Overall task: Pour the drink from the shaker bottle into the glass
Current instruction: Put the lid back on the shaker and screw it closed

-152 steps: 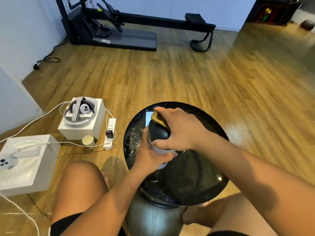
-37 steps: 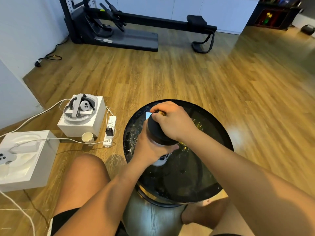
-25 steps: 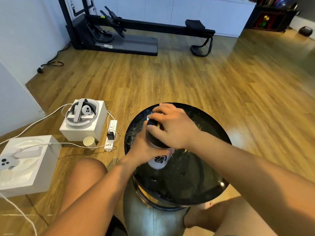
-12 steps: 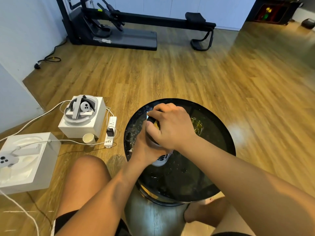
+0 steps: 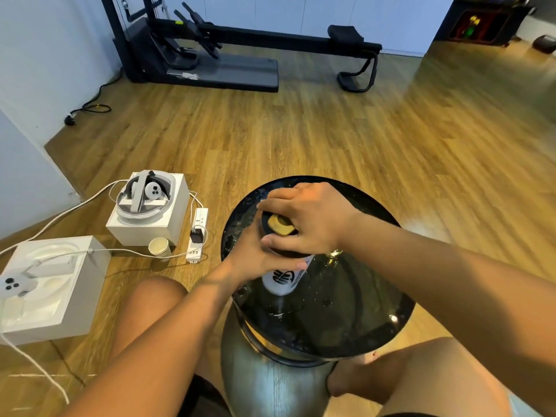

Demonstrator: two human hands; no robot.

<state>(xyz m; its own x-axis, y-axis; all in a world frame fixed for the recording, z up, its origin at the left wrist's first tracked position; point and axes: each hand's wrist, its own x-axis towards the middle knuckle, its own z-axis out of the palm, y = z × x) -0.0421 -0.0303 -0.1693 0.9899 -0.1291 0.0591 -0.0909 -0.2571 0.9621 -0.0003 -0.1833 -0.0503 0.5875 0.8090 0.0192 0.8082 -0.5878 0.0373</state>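
A white shaker bottle (image 5: 284,279) with a black logo stands upright on the round black glossy table (image 5: 346,320). Its black lid (image 5: 279,236) carries a tan flip cap (image 5: 280,224). My left hand (image 5: 255,257) wraps the bottle's body from the left. My right hand (image 5: 310,221) sits over the lid, fingers curled around its rim. Just right of the bottle, under my right wrist, a small glint (image 5: 334,254) may be the glass; most of it is hidden.
On the wooden floor to the left stand two white boxes (image 5: 150,209) (image 5: 48,284) with headset gear, a paper cup (image 5: 159,246), a power strip (image 5: 198,233) and cables. A rowing machine (image 5: 234,52) lies far back. My knees flank the table.
My right hand has turned on the lid, and the tan flip cap now shows between my fingers. The bottle has stayed on the table in my left hand.
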